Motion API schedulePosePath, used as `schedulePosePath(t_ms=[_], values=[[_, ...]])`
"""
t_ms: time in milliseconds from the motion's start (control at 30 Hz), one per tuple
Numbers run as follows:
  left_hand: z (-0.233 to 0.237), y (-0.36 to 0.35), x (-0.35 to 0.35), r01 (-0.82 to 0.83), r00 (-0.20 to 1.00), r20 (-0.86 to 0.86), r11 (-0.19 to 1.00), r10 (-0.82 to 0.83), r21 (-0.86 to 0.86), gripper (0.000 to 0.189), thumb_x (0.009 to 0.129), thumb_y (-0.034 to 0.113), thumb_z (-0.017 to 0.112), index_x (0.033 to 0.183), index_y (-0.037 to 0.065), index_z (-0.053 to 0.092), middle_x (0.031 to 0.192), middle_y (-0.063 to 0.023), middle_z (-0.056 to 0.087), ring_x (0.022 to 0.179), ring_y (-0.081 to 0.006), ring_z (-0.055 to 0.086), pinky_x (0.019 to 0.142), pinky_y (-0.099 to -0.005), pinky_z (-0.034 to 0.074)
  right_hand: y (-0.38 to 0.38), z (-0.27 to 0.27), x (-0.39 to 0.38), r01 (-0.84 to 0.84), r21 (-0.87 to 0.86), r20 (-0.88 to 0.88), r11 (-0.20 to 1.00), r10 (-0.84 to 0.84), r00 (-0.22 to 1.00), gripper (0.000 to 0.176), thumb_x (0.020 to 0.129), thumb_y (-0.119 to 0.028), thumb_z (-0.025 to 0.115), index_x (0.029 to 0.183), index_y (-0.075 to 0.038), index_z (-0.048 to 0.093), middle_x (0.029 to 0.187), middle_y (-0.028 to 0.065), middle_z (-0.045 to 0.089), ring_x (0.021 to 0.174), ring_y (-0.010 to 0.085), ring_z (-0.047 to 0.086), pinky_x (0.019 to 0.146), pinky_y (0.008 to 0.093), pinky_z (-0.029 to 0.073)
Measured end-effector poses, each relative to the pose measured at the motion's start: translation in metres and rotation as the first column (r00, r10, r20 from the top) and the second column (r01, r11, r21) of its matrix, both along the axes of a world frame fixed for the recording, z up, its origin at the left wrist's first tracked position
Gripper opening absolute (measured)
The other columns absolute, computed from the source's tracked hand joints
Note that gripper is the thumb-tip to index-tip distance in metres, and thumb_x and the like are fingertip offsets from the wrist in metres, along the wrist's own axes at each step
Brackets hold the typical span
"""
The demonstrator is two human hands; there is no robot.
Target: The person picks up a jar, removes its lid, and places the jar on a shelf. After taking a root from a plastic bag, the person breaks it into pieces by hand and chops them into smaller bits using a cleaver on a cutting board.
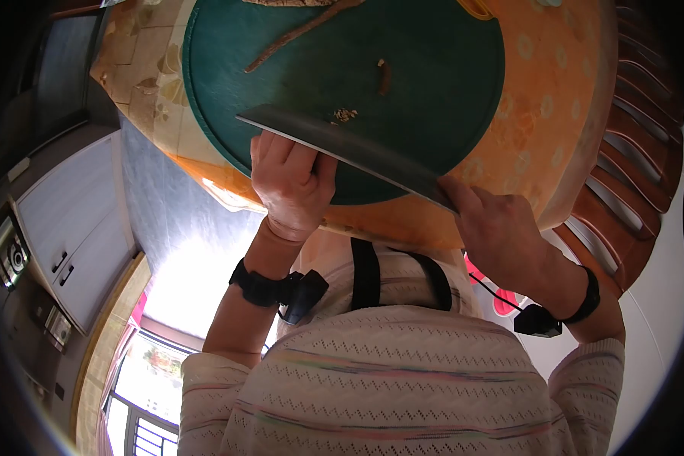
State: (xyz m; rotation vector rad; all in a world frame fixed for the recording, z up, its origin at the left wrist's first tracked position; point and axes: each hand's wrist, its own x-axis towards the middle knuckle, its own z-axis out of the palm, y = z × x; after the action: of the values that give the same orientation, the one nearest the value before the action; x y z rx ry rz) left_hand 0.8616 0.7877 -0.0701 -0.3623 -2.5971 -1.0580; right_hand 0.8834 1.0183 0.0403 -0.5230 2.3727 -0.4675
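Observation:
My right hand [501, 228] is closed round the handle end of a wide dark kitchen knife [342, 148]. The blade slants across the front of a round green cutting board [441, 45], its tip toward the left. Curled against the near side of the blade, my left hand [292, 182] has its fingers folded together; whatever they pinch, if anything, is hidden. Beyond the blade lies a small heap of pale chopped bits [345, 115]. A short brown root piece [385, 78] is farther back. One long thin brown root [304, 34] lies toward the far left.
The board rests on a table with an orange patterned tablecloth [543, 106]. A thicker woody piece [289, 2] and a yellow loop [476, 8] show at the far edge. Brown slatted chairs [623, 182] stand to the right. A light cabinet [72, 220] is at the left.

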Motion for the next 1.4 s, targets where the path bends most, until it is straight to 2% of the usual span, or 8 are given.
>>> schedulePosePath(t_ms=[67,167,300,467,700,767,1000,1400], values=[[0.0,0.0,-0.001,0.005,1.0,0.01,1.0,-0.005,0.002,0.021,0.062,0.002,0.074,0.082,0.005,0.068,0.08,-0.0043,0.062,0.076,-0.0241,0.058,0.067,-0.033,0.041,-0.002,-0.003,-0.003,-0.107,0.109,0.093,0.988,0.097,0.991,0.041,0.079,-0.002,0.054,0.119,0.004,0.047,0.083,0.013,0.061,0.066,0.0263,0.063,0.053,0.0339,0.048],[-0.001,0.002,-0.002,0.007,0.999,-0.031,1.0,-0.007,0.009,0.02,0.062,0.0,0.073,0.081,0.005,0.068,0.08,-0.0041,0.061,0.075,-0.0233,0.057,0.066,-0.033,0.04,-0.01,-0.005,-0.007,-0.047,0.085,0.095,0.995,0.039,0.995,0.035,0.08,-0.002,0.054,0.114,0.005,0.051,0.086,0.0127,0.06,0.063,0.0254,0.062,0.052,0.0332,0.048],[0.002,0.003,-0.001,0.002,1.0,-0.003,1.0,-0.002,0.024,0.02,0.062,-0.002,0.071,0.08,0.006,0.068,0.078,-0.0034,0.061,0.073,-0.0223,0.056,0.065,-0.0325,0.04,-0.006,-0.013,-0.002,-0.086,0.09,-0.029,0.992,0.089,0.996,0.032,0.08,-0.002,0.055,0.112,0.005,0.053,0.086,0.0119,0.06,0.062,0.0249,0.062,0.051,0.0337,0.048],[-0.002,0.002,0.0,-0.004,0.999,-0.042,0.999,0.006,0.045,0.021,0.063,-0.002,0.071,0.081,0.007,0.068,0.077,-0.0027,0.06,0.072,-0.0217,0.056,0.065,-0.032,0.039,0.006,-0.017,0.002,-0.014,-0.036,-0.051,0.999,0.012,0.999,0.032,0.084,-0.003,0.055,0.115,0.001,0.052,0.077,0.0119,0.061,0.061,0.0264,0.062,0.053,0.035,0.048],[0.0,0.003,0.0,-0.017,1.0,-0.021,0.999,0.018,0.041,0.023,0.062,-0.002,0.071,0.083,0.007,0.068,0.078,-0.0025,0.06,0.072,-0.0215,0.056,0.066,-0.0316,0.039,0.005,-0.005,0.001,0.023,-0.015,0.01,1.0,-0.023,1.0,0.03,0.086,-0.003,0.053,0.116,0.001,0.051,0.079,0.013,0.062,0.067,0.0277,0.064,0.056,0.0357,0.05],[-0.001,0.003,0.0,-0.017,1.0,-0.021,0.999,0.018,0.032,0.023,0.062,-0.002,0.071,0.083,0.007,0.068,0.079,-0.0026,0.061,0.073,-0.0217,0.056,0.066,-0.0316,0.039,0.005,-0.008,0.002,0.001,-0.062,-0.054,0.998,-0.005,0.999,0.034,0.076,-0.001,0.057,0.109,0.003,0.049,0.073,0.0126,0.062,0.062,0.0282,0.064,0.051,0.0362,0.048],[-0.004,0.001,0.0,0.0,1.0,-0.023,0.999,0.001,0.039,0.024,0.062,-0.002,0.071,0.084,0.006,0.068,0.08,-0.0042,0.061,0.073,-0.0231,0.056,0.065,-0.0322,0.039,-0.01,-0.011,-0.005,-0.036,0.064,0.027,0.997,0.035,0.999,0.038,0.076,0.003,0.055,0.114,0.003,0.051,0.078,0.0118,0.062,0.066,0.0255,0.064,0.052,0.034,0.049],[0.0,0.001,0.005,-0.011,1.0,0.007,0.998,0.011,0.057,0.021,0.064,-0.005,0.07,0.082,0.006,0.068,0.079,-0.0043,0.061,0.074,-0.0236,0.057,0.069,-0.0332,0.041,0.003,-0.01,-0.006,0.038,-0.05,0.012,0.998,-0.038,0.999,0.026,0.087,-0.005,0.054,0.112,-0.001,0.053,0.075,0.0137,0.061,0.063,0.0286,0.062,0.053,0.0367,0.048]])
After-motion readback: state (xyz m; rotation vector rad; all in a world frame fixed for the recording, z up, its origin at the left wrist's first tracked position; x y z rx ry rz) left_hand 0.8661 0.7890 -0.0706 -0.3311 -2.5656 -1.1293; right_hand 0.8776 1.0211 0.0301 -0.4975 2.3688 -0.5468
